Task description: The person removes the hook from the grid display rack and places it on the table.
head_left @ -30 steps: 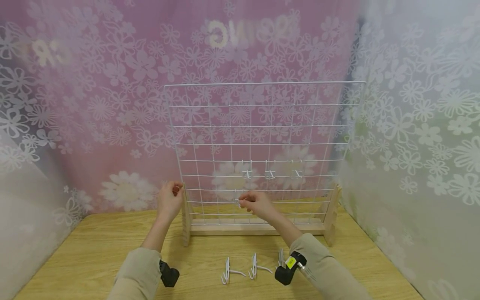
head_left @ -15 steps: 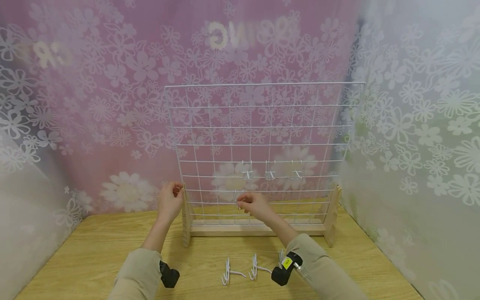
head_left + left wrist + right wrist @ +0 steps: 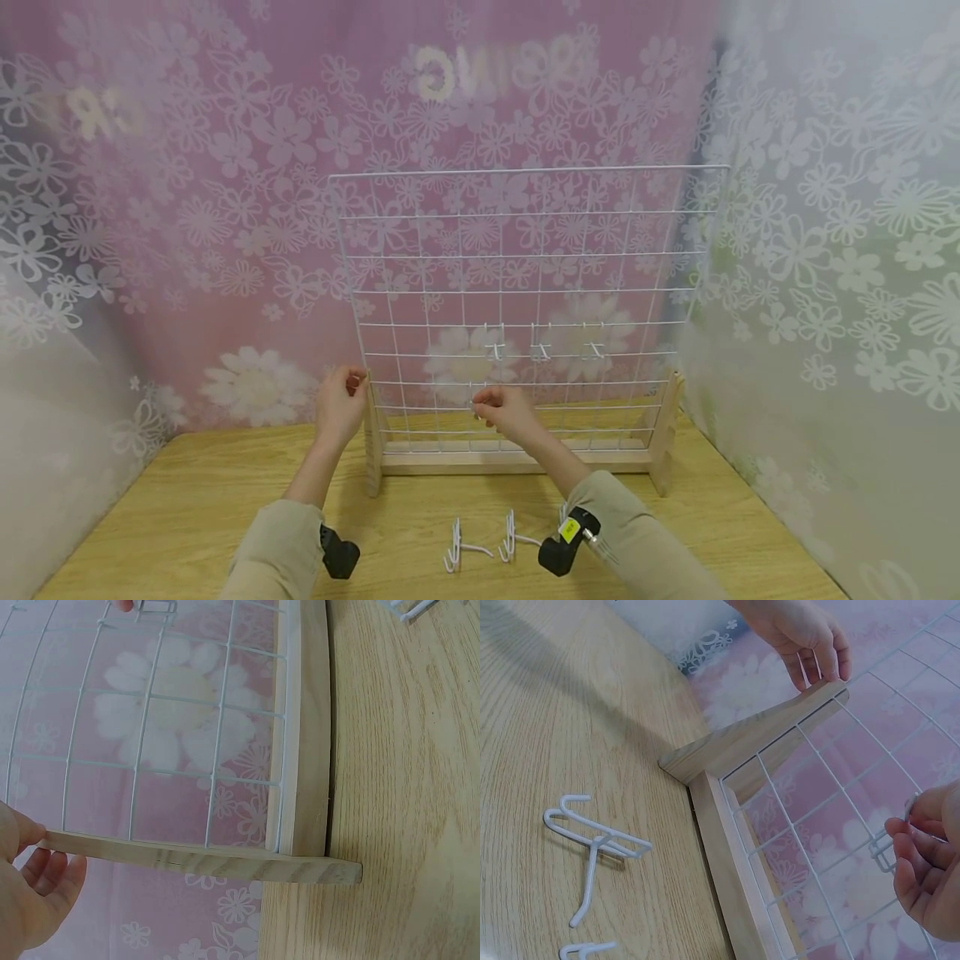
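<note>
A white wire grid panel (image 3: 528,170) stands upright in a wooden stand (image 3: 516,468). My left hand (image 3: 341,408) grips the top of the stand's left upright (image 3: 202,860), thumb on one side and fingers on the other. Lower on the grid, left of centre, my right hand (image 3: 513,412) pinches the prong of a white wire hook (image 3: 881,856); the fingers cover much of it. The hook's back frame lies against the grid wires. Above it, three similar hooks hang in a row: a left one (image 3: 495,351), a middle one (image 3: 542,352) and a right one (image 3: 593,350).
On the wood-grain table (image 3: 225,517) in front of the stand lie a loose hook (image 3: 456,547) and a second hook (image 3: 510,537). A third shows partly behind the right wrist camera (image 3: 558,554). A flowered curtain (image 3: 247,208) surrounds the table's back and sides.
My right hand has shifted slightly left and down with the hook at the grid. My left hand keeps its grip on the upright.
</note>
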The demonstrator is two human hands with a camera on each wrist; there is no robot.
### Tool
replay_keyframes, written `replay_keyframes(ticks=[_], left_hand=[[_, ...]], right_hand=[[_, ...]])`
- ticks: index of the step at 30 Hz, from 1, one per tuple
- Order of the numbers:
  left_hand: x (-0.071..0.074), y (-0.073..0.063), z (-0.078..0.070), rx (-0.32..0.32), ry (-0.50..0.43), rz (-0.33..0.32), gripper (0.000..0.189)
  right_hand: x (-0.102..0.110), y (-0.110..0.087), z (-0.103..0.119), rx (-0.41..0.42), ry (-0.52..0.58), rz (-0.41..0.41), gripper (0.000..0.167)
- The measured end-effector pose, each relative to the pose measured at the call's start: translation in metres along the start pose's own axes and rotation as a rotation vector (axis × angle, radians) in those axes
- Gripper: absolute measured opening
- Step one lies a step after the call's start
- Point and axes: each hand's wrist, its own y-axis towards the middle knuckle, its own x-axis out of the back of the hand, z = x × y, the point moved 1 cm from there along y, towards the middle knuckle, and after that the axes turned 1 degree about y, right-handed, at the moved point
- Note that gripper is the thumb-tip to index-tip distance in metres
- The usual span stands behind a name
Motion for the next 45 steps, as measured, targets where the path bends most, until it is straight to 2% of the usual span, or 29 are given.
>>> replay_keyframes(ticks=[15,29,38,45], left_hand=[[-0.001,0.001,0.001,-0.006,-0.001,-0.010,0.013],[0.000,-0.001,0.000,0.002,-0.008,0.001,0.013],[0.000,-0.002,0.000,0.017,-0.019,0.018,0.016],[0.000,0.000,0.001,0.000,-0.011,0.003,0.015]], right_hand=[[0.001,-0.002,0.001,-0.041,0.047,-0.060,0.014],[0.009,-0.010,0.001,0.012,0.052,-0.077,0.011],[0.016,-0.019,-0.009,0.091,0.003,-0.040,0.012],[0.027,-0.030,-0.014,0.087,0.004,0.006,0.016]])
